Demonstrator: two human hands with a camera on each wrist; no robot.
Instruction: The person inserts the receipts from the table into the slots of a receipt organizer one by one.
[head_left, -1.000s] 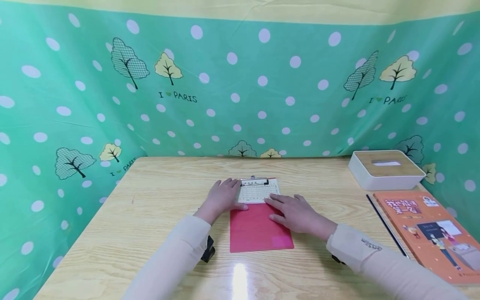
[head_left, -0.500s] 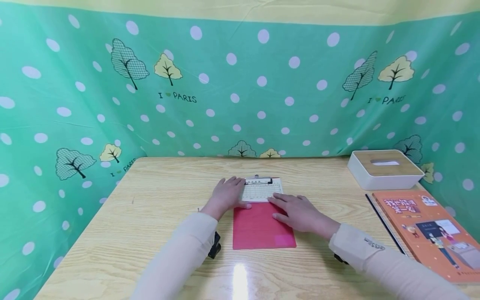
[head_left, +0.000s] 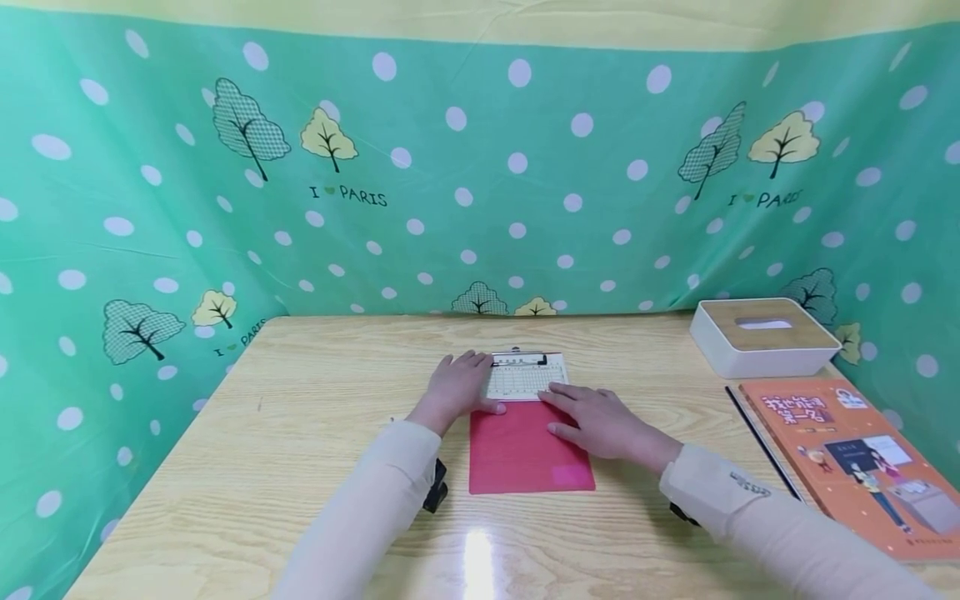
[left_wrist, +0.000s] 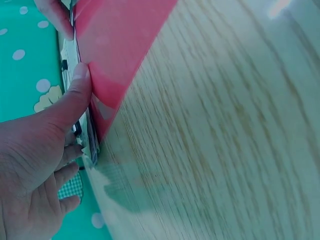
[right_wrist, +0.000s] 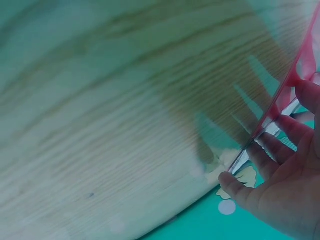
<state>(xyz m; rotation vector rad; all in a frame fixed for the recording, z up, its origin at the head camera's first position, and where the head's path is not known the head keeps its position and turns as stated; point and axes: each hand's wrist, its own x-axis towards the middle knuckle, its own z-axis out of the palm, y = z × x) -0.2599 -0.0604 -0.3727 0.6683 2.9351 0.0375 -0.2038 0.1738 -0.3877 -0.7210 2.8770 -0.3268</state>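
Observation:
A red clipboard lies flat on the wooden table, a metal clip at its far end. Under the clip is a small white sheet with a printed grid, covering the upper part of the board. My left hand rests at the board's upper left edge, its thumb straight across the sheet's near edge in the left wrist view. At the right edge, my right hand has its fingers spread and fairly straight, the tips touching the sheet and board. In the right wrist view the fingers line the board's edge.
To the right lie an orange illustrated book and a thin black stick beside it. A white tissue box with a wooden lid stands at the back right. A green dotted cloth hangs behind the table.
Both hands and the clipboard have shifted slightly to the right and a little away from the body. The hands keep the same places on the board. The head view has turned slightly.

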